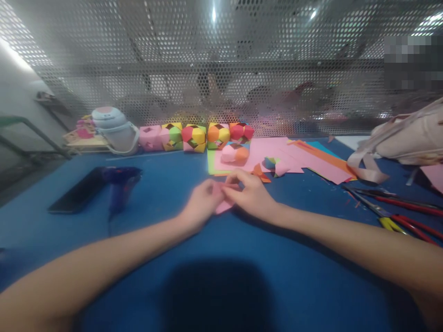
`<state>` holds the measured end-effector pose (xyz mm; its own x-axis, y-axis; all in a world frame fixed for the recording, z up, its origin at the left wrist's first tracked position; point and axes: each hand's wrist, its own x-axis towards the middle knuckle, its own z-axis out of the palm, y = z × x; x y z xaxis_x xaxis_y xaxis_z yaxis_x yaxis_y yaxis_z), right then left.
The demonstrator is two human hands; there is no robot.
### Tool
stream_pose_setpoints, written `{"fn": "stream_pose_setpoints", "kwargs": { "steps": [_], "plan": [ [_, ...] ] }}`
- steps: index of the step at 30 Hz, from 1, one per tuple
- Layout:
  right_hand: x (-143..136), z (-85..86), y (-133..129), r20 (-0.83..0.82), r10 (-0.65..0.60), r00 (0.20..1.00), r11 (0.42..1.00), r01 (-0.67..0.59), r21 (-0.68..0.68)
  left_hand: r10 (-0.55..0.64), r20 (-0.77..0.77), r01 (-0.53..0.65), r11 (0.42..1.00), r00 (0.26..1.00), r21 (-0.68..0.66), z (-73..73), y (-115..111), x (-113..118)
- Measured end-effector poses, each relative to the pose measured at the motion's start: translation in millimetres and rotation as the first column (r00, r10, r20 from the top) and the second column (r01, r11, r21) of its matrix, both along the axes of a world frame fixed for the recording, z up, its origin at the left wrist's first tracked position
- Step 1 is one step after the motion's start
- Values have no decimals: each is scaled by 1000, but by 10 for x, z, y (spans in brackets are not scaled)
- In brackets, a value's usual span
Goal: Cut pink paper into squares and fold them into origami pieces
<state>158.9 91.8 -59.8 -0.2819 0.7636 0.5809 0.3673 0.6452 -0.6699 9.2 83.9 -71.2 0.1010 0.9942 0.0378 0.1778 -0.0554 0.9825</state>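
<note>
While I stand and look, a big gray screen [173, 46] full of little holes runs along the far side. Next comes the blue table [297, 276], with a dark shadow on its near part. Pink, orange and green paper sheets [270, 150] lie in a flat pile at the far middle. A pale bag [411, 136] sits at the far right, and a white bucket [119, 137] stands at the far left. Between the bucket and the sheets is a row of folded paper balls [194, 137] in bright colors. On the left, a flat black thing [78, 191] lies just beside a blue tool [121, 184] shaped like a gun. Scissors [377, 207] lie on the right.

Now the hands, in the middle. The left hand [202, 203] is curled and pinches a small pink paper [224, 205] on its left side. The right hand [252, 196] has a bent finger and thumb, and they grip the paper from the right. So the pink paper sits between the two hands, right at the fingertips, and one corner pokes out toward the near side. Just past the right hand lies a tiny orange scrap [260, 173].
</note>
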Motion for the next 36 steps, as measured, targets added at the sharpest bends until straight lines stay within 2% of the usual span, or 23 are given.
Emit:
{"fn": "stream_pose_setpoints", "kwargs": {
  "steps": [4,7,9,13,18,22,27,31,36],
  "plan": [
    [0,-28,-49,15,-12,1000,995,10,104,-10,76,12,1000,997,-26,-21,5,-2],
    [5,-76,-59,-35,-97,995,992,100,72,-77,143,79,997,987,-13,-22,6,5],
    [1,-102,-49,-60,-119,991,992,121,37,-100,131,100,995,986,5,-19,6,6],
    [-9,-133,-42,-55,-71,996,993,76,93,-108,60,107,994,992,19,-15,3,-1],
    [15,-142,-91,-28,-21,999,983,26,184,-115,85,111,993,990,43,-10,1,5],
    [29,-128,-110,-23,28,999,995,-25,95,-90,125,87,996,988,36,-16,-2,12],
    [15,-139,-88,-88,-87,992,994,80,-79,-110,164,109,994,980,14,-53,7,7],
    [9,-125,-94,-83,-59,995,974,39,-223,-146,221,156,987,964,-27,-107,34,-10],
    [12,-117,-98,-128,-48,991,963,12,-269,-161,246,167,986,956,-5,-154,54,-49]
  ]
}}
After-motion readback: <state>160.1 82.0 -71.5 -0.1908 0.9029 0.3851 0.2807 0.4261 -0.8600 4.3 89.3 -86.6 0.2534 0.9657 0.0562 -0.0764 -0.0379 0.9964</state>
